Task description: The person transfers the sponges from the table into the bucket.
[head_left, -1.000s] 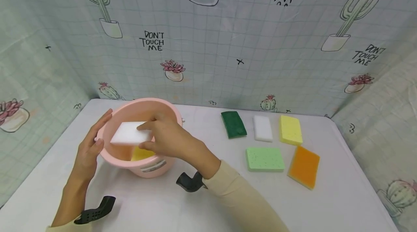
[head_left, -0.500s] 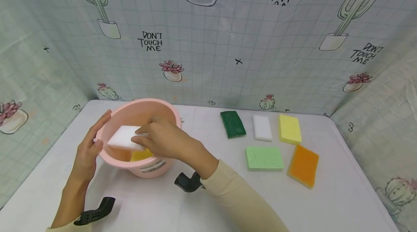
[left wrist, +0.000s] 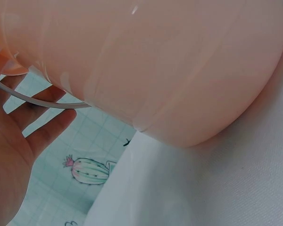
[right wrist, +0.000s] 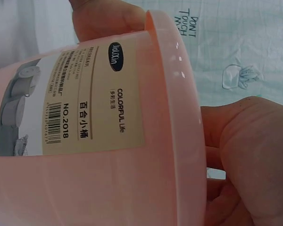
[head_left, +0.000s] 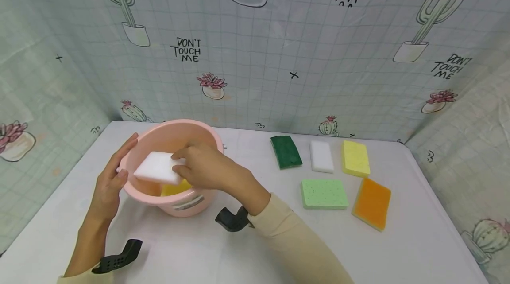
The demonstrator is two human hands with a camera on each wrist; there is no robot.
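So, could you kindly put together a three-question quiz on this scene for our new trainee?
1. What does the right hand hold at the mouth of the pink bucket?
2. How many blocks lie on the table, outside the bucket?
3. True or false: the left hand lies flat on the table.

Key:
1. A thick white block.
2. Five: a dark green block, a thin white block, a yellow block, a light green block and an orange block.
3. False; it touches the bucket's side.
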